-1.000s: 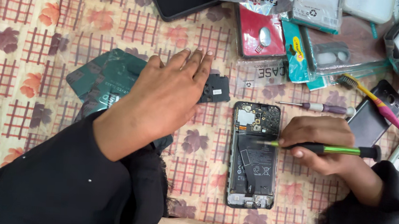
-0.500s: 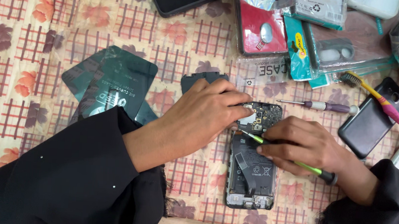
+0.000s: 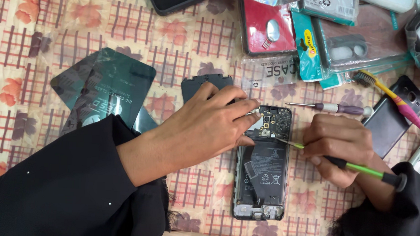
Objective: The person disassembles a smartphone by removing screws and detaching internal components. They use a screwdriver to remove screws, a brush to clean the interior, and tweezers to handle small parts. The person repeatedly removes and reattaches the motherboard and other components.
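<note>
Opened phone [image 3: 263,174], back cover off, lies flat on the patterned cloth [image 3: 46,20], long axis running away from the viewer, between the two hands. Circuit board exposed at its far end, black battery below it.

Left hand [image 3: 204,127] rests palm-down on the phone's upper left edge, fingers spread over the board area; it pins the phone rather than clasping it. Right hand [image 3: 339,145] is closed around a green-handled screwdriver [image 3: 348,165], held pen-style, tip touching the phone's right edge just below the board.

A black plastic cover piece [image 3: 202,83] lies partly under the left fingers. A second, purple-handled screwdriver [image 3: 332,108] lies just beyond the right hand. Dark green packets [image 3: 107,90] sit to the left; a yellow-and-pink toothbrush [image 3: 400,103] crosses a dark phone [image 3: 394,119] at right. Packaged phone cases [image 3: 293,26] line the far edge.
</note>
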